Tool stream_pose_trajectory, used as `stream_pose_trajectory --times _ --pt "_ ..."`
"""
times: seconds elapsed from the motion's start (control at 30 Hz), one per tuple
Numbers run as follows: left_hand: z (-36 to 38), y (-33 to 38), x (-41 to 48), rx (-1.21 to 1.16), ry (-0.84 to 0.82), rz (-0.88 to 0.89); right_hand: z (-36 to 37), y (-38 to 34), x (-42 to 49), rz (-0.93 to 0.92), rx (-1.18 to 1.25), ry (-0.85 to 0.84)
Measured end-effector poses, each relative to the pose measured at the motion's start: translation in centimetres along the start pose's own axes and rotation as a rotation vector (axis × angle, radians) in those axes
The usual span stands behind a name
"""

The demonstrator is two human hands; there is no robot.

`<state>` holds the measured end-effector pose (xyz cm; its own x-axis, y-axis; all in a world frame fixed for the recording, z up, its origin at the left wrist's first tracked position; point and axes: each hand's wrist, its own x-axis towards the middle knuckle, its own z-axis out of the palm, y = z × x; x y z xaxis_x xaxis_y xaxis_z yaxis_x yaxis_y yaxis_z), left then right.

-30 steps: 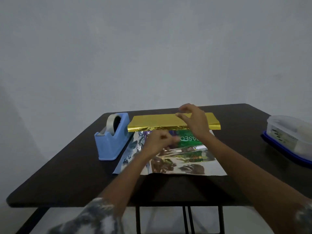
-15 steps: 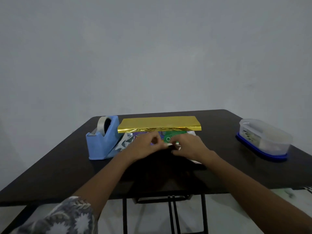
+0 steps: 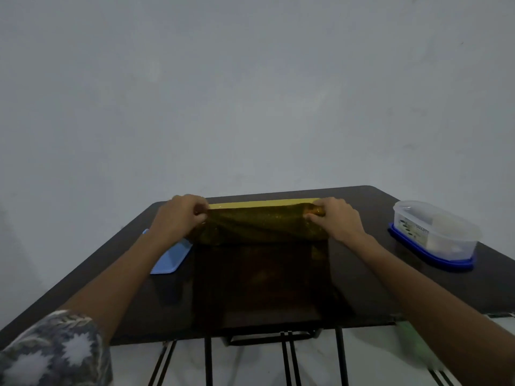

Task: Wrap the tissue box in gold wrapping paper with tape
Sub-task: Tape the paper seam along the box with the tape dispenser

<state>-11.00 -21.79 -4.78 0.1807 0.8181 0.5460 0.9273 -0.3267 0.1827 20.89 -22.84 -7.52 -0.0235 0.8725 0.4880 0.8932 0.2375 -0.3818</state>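
Hanging at frame centre, the gold wrapping paper (image 3: 262, 224) runs from its lifted far edge down across the table (image 3: 376, 274) toward the near side. The left hand (image 3: 178, 218) and right hand (image 3: 337, 218) each pinch one end of that far edge, fingers curled. Position of the tissue box: hidden, cannot tell. A blue tape dispenser (image 3: 170, 259) sits left of centre, partly behind the left forearm. A clear container (image 3: 434, 232) stands at the right.

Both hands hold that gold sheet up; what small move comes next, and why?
Probably lower the lifted edge onto the far gold strip and press it: left hand and right hand each pinch a corner of the gold paper, and the tape dispenser sits beside the left arm.
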Motion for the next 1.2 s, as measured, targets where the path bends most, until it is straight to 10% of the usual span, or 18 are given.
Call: stream_pose_trajectory --times 0.47,0.87,1.2 --pt "2.7 -5.1 11.8 -0.576 -0.292 -0.187 4.2 4.7 7.9 0.169 0.673 -0.025" --pt "8.0 -3.9 14.5 -0.506 -0.339 -0.042 6.6 6.5 8.8 0.349 0.828 -0.093" --pt "10.5 -0.2 17.2 -0.275 -0.729 0.020 6.4 6.5 8.9 0.426 0.933 -0.182"
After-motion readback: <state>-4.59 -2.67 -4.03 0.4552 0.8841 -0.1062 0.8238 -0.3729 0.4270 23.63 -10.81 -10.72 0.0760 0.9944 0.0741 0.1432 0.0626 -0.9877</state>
